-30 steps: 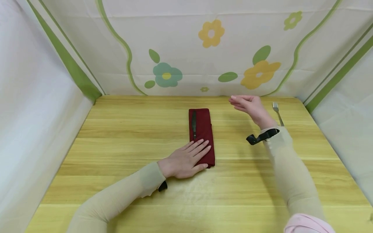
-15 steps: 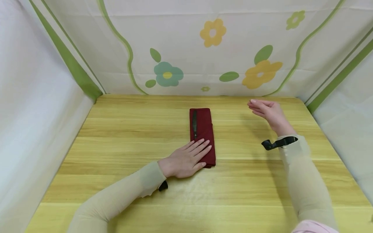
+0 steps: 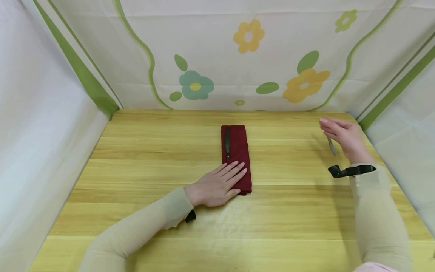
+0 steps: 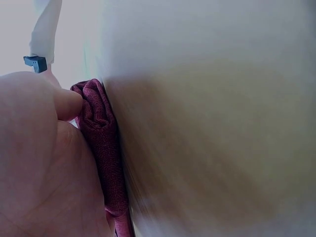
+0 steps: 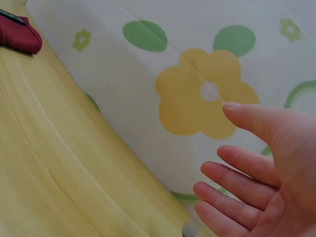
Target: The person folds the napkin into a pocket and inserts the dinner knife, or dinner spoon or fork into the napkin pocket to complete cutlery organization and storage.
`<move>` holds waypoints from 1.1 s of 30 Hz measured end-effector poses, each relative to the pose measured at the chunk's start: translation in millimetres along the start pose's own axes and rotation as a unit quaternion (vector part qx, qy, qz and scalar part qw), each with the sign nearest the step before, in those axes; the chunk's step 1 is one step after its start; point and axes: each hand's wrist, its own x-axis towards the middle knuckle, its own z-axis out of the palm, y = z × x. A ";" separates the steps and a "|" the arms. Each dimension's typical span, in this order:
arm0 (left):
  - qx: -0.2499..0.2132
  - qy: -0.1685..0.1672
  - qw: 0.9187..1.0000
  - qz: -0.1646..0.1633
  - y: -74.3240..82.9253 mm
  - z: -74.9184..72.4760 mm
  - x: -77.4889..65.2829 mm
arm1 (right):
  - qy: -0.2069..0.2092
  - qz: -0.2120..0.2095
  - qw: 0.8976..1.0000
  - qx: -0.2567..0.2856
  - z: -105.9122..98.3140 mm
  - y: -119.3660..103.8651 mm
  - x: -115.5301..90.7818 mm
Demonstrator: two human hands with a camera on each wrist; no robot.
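Note:
A folded dark red cloth [image 3: 239,145] lies lengthwise on the table. On its left side is a dark table knife [image 3: 227,141], whose lower part is hidden under my left hand. My left hand [image 3: 215,187] rests flat on the near part of the cloth, fingers spread. In the left wrist view the cloth [image 4: 106,148] shows its rolled, layered end beside the thumb. To the right, my right hand [image 3: 344,138] hovers over the fork [image 3: 332,146], with only its handle visible below the fingers. The right wrist view shows this hand [image 5: 256,182] with straight, separated fingers and nothing between them.
The wooden table [image 3: 136,170] ends at the back against a white curtain [image 3: 217,45] printed with flowers. White fabric also hangs along the left and right sides. Each wrist carries a black strap [image 3: 353,171].
My right hand has moved rightward from beside the cloth to above the fork, covering much of it. My left hand stays on the cloth.

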 end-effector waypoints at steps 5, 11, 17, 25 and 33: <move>0.003 -0.003 1.000 -0.002 -1.4 2.8 1.6 | 0.040 0.014 0.998 -0.048 -19.6 0.7 -6.2; -0.002 -0.006 1.000 -0.005 -0.8 2.2 1.7 | 0.058 0.031 0.992 -0.107 -35.9 4.8 -9.2; -0.005 -0.010 1.000 -0.009 0.4 -0.7 0.3 | 0.064 0.059 0.975 -0.206 -45.2 9.5 -6.2; -0.007 -0.010 1.000 -0.009 -0.1 0.9 0.5 | 0.063 0.065 0.970 -0.224 -55.3 19.0 -3.9; -0.009 -0.007 1.000 -0.006 -1.1 3.5 1.4 | 0.058 0.100 0.973 -0.199 -53.1 23.5 -5.8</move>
